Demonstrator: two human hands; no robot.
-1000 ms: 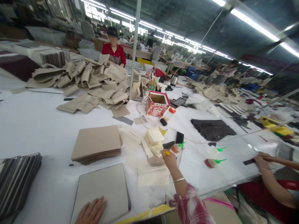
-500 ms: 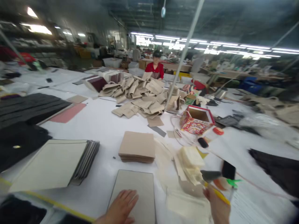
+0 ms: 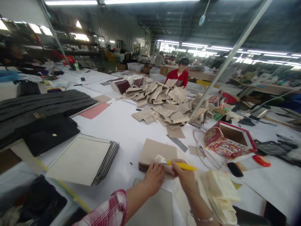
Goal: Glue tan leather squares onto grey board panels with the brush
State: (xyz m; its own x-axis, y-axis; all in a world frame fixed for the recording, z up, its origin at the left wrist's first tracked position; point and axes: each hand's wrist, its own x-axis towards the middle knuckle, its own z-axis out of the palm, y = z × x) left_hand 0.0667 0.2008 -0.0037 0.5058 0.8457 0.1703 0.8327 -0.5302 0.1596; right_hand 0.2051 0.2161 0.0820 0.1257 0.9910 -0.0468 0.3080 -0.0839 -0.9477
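A stack of beige rectangular sheets lies in front of me on the white table. My left hand reaches its near edge, fingers together and bent against the sheets; the thumb is hidden. In my right hand, closed around its yellow handle, is a brush. Its whitish, blurred head is over the stack, close to my left fingertips. Under my forearms lies a grey board, partly covered. Crumpled cream cloth is to the right of my right hand.
Left stand a stack of dark-edged pale boards and black pieces. A heap of beige pieces lies ahead, a person in red behind it. A slanting pole, red patterned box and phone are right.
My left hand has left the grey board and moved forward to the beige stack. My right hand has brought the brush left over the stack. The view has turned left.
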